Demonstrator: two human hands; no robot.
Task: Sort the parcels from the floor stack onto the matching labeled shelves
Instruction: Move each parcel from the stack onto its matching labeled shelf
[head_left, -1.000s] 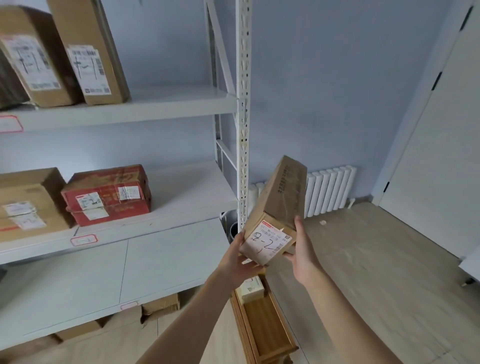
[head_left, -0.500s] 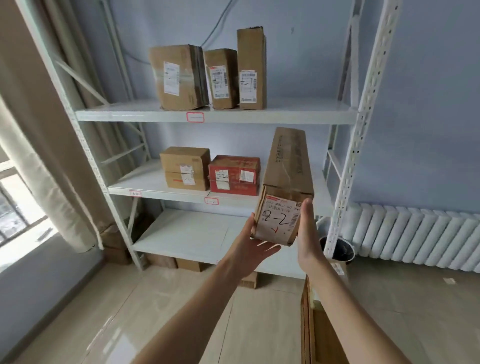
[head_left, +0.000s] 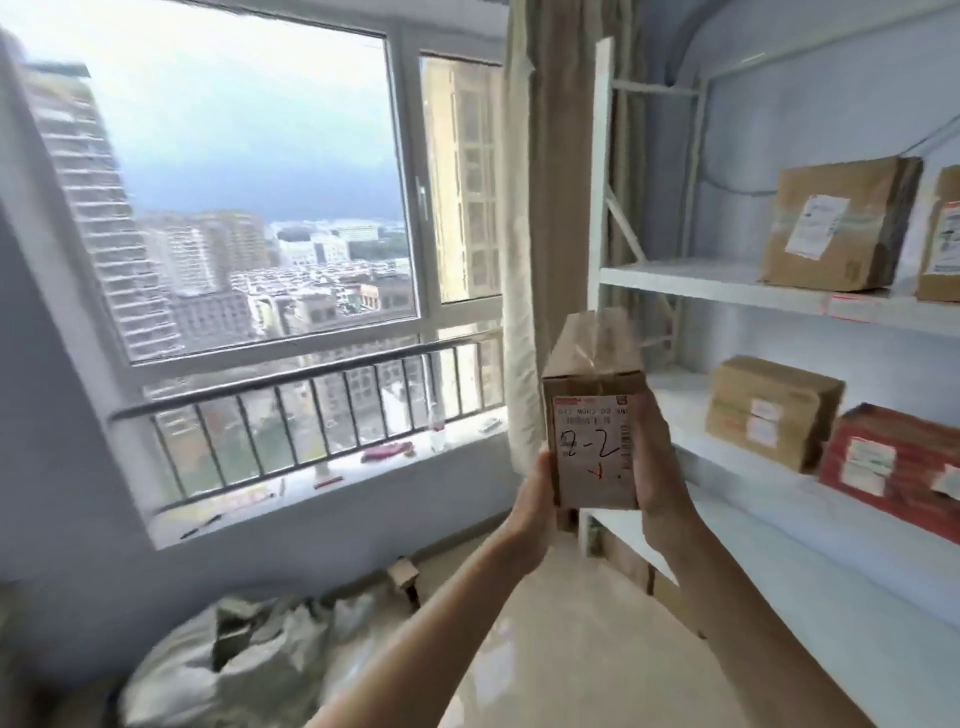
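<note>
A long brown cardboard parcel (head_left: 592, 400) points away from me, its near end bearing a white label handwritten "2-2". My left hand (head_left: 537, 499) grips its lower left side and my right hand (head_left: 655, 467) grips its right side, both held up in front of me. The white metal shelf rack (head_left: 727, 278) stands to the right. Its upper shelf carries a brown parcel (head_left: 836, 231). The middle shelf holds a brown box (head_left: 774, 410) and a red box (head_left: 893, 462).
A large window (head_left: 249, 208) with a dark railing (head_left: 291, 384) fills the left. Small items lie on the sill (head_left: 322, 483). A curtain (head_left: 540, 208) hangs beside the rack. Grey sacks (head_left: 244, 649) lie on the floor at lower left. Boxes sit under the lowest shelf.
My view has swung left from the rack toward the window. The parcel stays held in both hands, now seen left of the shelves instead of in front of them.
</note>
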